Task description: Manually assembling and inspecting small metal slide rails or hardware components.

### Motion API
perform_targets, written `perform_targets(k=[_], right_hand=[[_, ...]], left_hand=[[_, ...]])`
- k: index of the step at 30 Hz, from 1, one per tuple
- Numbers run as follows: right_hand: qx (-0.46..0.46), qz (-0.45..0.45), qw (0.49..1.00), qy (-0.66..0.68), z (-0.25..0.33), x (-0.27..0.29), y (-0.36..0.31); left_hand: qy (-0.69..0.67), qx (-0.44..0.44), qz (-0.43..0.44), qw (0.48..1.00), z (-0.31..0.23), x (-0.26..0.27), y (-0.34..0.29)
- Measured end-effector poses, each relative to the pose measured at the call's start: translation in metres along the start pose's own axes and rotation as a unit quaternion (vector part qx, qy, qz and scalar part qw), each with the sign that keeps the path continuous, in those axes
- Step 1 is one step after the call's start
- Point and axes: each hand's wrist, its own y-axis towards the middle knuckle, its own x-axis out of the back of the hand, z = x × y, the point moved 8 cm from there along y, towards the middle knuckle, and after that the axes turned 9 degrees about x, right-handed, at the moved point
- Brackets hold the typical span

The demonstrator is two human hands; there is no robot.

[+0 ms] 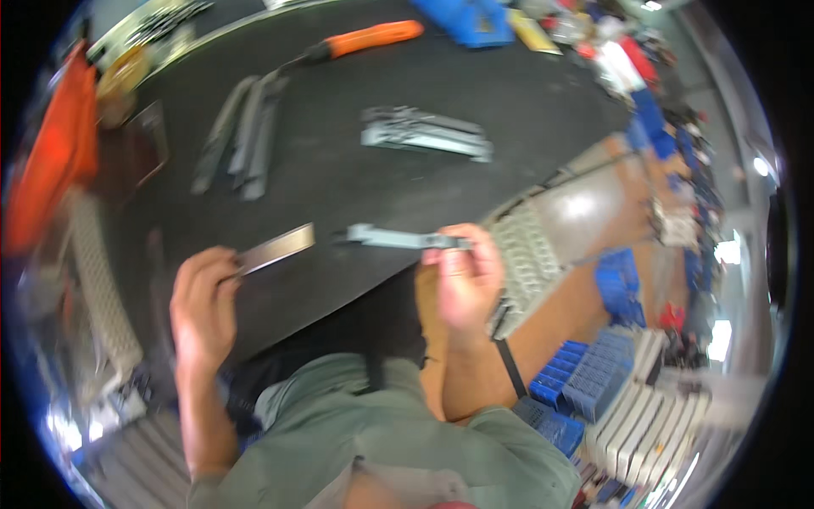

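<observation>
My left hand pinches one end of a flat, shiny metal strip, which slants up to the right over the dark table. In my right hand, the fingers and thumb close on the right end of a slim grey-white metal bracket. The bracket's free end points left towards the strip, and the two are apart. Beyond my right hand lies a small pile of similar metal brackets. Several grey metal bars rest side by side at the far left of the table.
An orange-handled tool lies at the back, its shaft touching the bars. A blue bin stands at the far edge. Light perforated trays flank the table at left and right. Blue crates stand stacked at lower right.
</observation>
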Motion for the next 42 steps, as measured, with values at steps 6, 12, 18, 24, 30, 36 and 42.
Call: perform_targets(k=[6, 12, 18, 24, 30, 36, 42], right_hand=[[0.006, 0.018, 1.0, 0.019, 0.003, -0.007, 0.012], [-0.014, 0.042, 0.999, 0.007, 0.001, -0.017, 0.004], [-0.026, 0.071, 0.997, -0.014, 0.0, -0.023, 0.001], [-0.071, 0.098, 0.992, -0.037, -0.008, -0.026, -0.001], [-0.094, 0.104, 0.989, -0.05, -0.013, -0.024, -0.006], [-0.116, 0.106, 0.986, -0.049, -0.014, -0.028, -0.008], [-0.178, 0.127, 0.976, 0.02, -0.033, -0.05, -0.024]], left_hand=[[0.009, -0.016, -0.013, 1.0, -0.006, 0.004, 0.005], [0.018, -0.047, 0.004, 0.999, -0.014, 0.007, 0.002], [0.023, -0.069, 0.011, 0.997, -0.015, 0.003, 0.001], [0.019, -0.077, 0.036, 0.996, -0.009, -0.001, -0.001], [0.004, -0.049, 0.087, 0.995, -0.003, -0.006, -0.004], [-0.004, -0.045, 0.104, 0.994, -0.003, -0.01, -0.005], [-0.015, -0.041, 0.103, 0.994, -0.014, -0.013, -0.005]])
